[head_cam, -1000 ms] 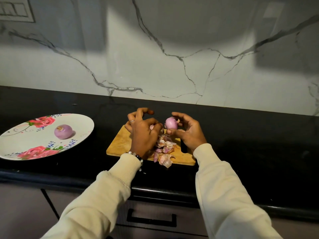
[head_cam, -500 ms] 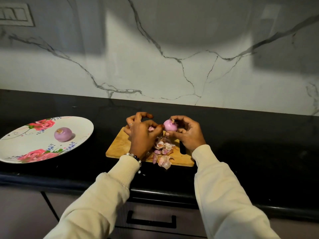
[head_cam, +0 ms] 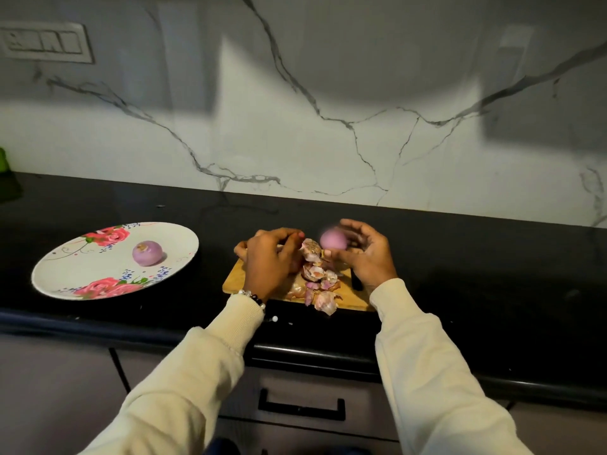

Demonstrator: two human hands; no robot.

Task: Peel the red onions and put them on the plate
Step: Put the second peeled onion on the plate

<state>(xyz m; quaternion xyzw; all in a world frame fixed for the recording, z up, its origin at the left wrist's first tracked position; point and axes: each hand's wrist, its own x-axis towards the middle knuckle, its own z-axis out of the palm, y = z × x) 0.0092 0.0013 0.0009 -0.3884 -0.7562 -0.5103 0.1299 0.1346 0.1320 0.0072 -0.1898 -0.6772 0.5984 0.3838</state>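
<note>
Gripping a smooth pink peeled onion [head_cam: 333,239] (motion-blurred), right hand [head_cam: 364,254] curled around it.

Small round peeled red onion [head_cam: 147,253], pale purple with a brownish cut top: lying near the middle of the white oval floral plate [head_cam: 65,274]. Second peeled pink-purple onion [head_cam: 333,240], motion-blurred: held aloft, well right of the plate.

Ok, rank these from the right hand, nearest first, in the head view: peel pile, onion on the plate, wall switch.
1. Peel pile, on the board just left of the right hand.
2. Onion on the plate, far left.
3. Wall switch, upper left.
</note>
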